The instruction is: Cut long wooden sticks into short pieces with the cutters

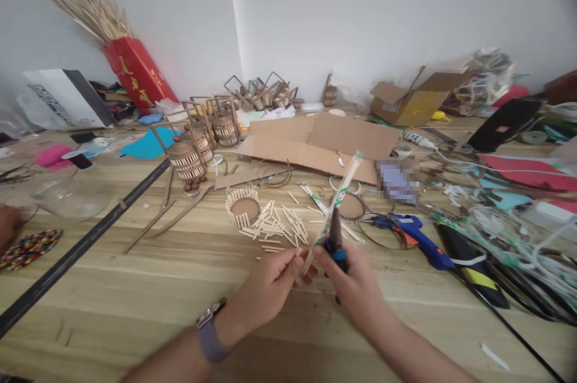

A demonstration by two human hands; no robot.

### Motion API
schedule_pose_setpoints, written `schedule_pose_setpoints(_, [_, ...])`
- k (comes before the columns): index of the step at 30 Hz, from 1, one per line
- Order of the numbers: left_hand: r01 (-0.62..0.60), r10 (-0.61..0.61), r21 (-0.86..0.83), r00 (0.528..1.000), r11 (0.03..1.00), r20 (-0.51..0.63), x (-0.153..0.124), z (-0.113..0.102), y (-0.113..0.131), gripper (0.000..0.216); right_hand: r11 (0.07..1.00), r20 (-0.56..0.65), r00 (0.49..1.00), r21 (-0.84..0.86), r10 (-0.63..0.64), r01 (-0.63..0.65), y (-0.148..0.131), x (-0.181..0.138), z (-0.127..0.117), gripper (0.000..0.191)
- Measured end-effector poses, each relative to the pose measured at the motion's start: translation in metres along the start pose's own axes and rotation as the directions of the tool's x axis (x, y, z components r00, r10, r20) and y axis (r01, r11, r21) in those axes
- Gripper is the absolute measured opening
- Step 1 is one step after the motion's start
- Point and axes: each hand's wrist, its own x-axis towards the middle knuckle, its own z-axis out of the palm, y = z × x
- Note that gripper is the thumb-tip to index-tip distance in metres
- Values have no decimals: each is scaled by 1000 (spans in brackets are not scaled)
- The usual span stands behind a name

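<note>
My left hand (273, 281) is closed in a pinch at the lower end of a packet of disposable chopsticks (346, 181), a long clear sleeve with green print. My right hand (356, 278) grips pliers (334, 232) with dark jaws pointing up and blue-black handles; its thumb lies against the packet too. Just beyond my hands, short cut sticks (282, 223) are scattered in a loose pile. Left of the pile is a round cardboard base (243, 208) ringed with upright short sticks. A second round base (351, 205) lies partly behind the packet, without upright sticks.
A blue glue gun (419, 235) lies to the right, near tangled strips and cords. Small stick baskets (187, 160) with handles stand back left. Flat cardboard (315, 139) lies at the middle back. At the far left are a glass jar (70, 196) and another person's hand (9, 223).
</note>
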Motion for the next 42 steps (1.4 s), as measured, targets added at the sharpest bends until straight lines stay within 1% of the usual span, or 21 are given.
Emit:
schedule_pose_setpoints(2, [50,-51,38,998,998,27,-1,3,-1,44,1000,14,1000,24,0,0,1,-3,8,32])
schedule_pose_setpoints(4, [83,-84,114,996,990,4,-2,5,0,43,1000,-32,999,17,-5,6,3,0,6,34])
schedule_pose_setpoints(7, [97,-104,192,994,977,27,-4,5,3,41,1000,-186,982,9,13,-12,6,12,-15,38])
schedule_pose_setpoints(9, [79,-98,215,992,973,78,-5,5,6,38,999,-328,944,25,35,-28,10,23,-32,41])
schedule_pose_setpoints(11, [54,-84,227,989,972,124,-6,4,9,35,998,-412,910,64,53,-29,15,32,-47,45])
schedule_pose_setpoints(13, [47,-86,243,985,969,148,-7,4,11,33,994,-432,900,104,61,-18,20,38,-53,48])
schedule_pose_setpoints(15, [51,-95,264,983,963,156,-8,4,10,33,992,-424,903,128,68,-15,23,37,-51,49])
schedule_pose_setpoints(19, [63,-100,255,986,965,135,-11,6,4,38,990,-341,935,127,94,-53,19,19,-28,47])
schedule_pose_setpoints(23, [91,-117,200,986,976,122,-14,16,4,41,991,-169,979,89,115,-101,15,-2,-5,51])
schedule_pose_setpoints(25, [116,-139,157,980,981,145,-15,19,5,43,981,-103,980,110,173,-162,15,-4,-3,51])
schedule_pose_setpoints(28, [153,-169,101,971,983,169,-12,17,6,48,944,-34,961,202,273,-261,15,2,-12,47])
schedule_pose_setpoints(30, [215,-215,13,972,976,96,-8,12,4,51,955,19,971,175,238,-238,9,6,-18,45])
schedule_pose_setpoints(32, [287,-291,-149,957,946,-7,-3,6,0,57,984,163,974,54,159,-170,1,6,-20,40])
schedule_pose_setpoints(33, [301,-317,-238,948,924,-34,-1,4,-3,61,990,272,952,-12,137,-139,-4,4,-19,36])
schedule_pose_setpoints(34, [294,-328,-321,943,900,-58,1,3,-5,64,990,379,915,-71,138,-120,-8,2,-16,30])
schedule_pose_setpoints(35, [274,-331,-387,939,881,-88,3,2,-7,66,986,463,873,-123,154,-109,-12,-1,-11,24])
schedule_pose_setpoints(36, [251,-331,-435,936,865,-120,4,1,-8,65,980,510,842,-171,176,-101,-14,-4,-6,18])
schedule_pose_setpoints(37, [225,-335,-469,928,854,-165,5,0,-9,64,971,523,830,-222,195,-88,-15,-8,-1,15])
schedule_pose_setpoints(39, [182,-359,-511,893,840,-272,7,-6,-11,61,943,495,843,-330,210,-41,-14,-15,4,13])
schedule_pose_setpoints(41, [120,-395,-566,830,816,-394,9,-18,-11,59,892,465,857,-451,223,13,-11,-24,-2,14])
schedule_pose_setpoints(42, [67,-400,-596,801,800,-445,11,-26,-12,57,865,462,856,-501,230,38,-10,-28,-10,14])
